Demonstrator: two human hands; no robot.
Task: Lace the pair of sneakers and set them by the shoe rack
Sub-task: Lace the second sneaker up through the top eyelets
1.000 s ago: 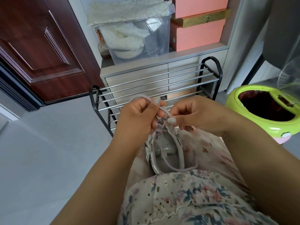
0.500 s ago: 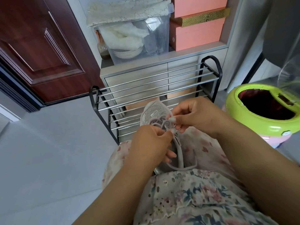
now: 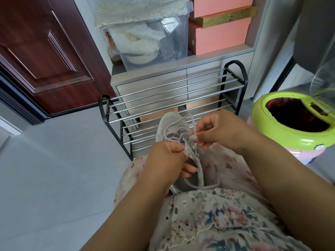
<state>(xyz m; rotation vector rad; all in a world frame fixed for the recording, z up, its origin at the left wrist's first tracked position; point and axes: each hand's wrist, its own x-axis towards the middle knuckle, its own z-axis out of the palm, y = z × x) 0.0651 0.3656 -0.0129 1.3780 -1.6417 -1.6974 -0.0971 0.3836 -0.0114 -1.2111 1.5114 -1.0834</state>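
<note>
Figure: lacing in progress. My left hand [image 3: 165, 156] curls around the near side of the pale grey mesh sneaker with sparkly trim [image 3: 172, 127], thumb and forefinger pinching it at the eyelet row, the other fingers tucked under the collar. My right hand [image 3: 215, 131] pinches the pale lilac shoelace [image 3: 192, 122] between thumb and fingertips, just beside the upper eyelets, with a loop rising over the toe. The sneaker rests on my lap, on the cream floral dress [image 3: 217, 211], toe pointing away toward the black-framed shoe rack with chrome rails [image 3: 172, 91]. A slack run of lace trails back across the heel opening. To do this step well, I judge that the left hand should hold the eyelet row steady while the right draws the lace through evenly, keeping it flat and both ends matched. The second sneaker is not in view. Surroundings: a dark red wooden door [image 3: 45, 51] to the left, a clear plastic storage bin [image 3: 154, 38] and salmon-pink boxes [image 3: 221, 33] on the grey cabinet behind the rack, a lime-green round waste bin [image 3: 282, 140] at right. The bin stands close to the rack's right end, so the left floor space looks the freer spot for setting down
</note>
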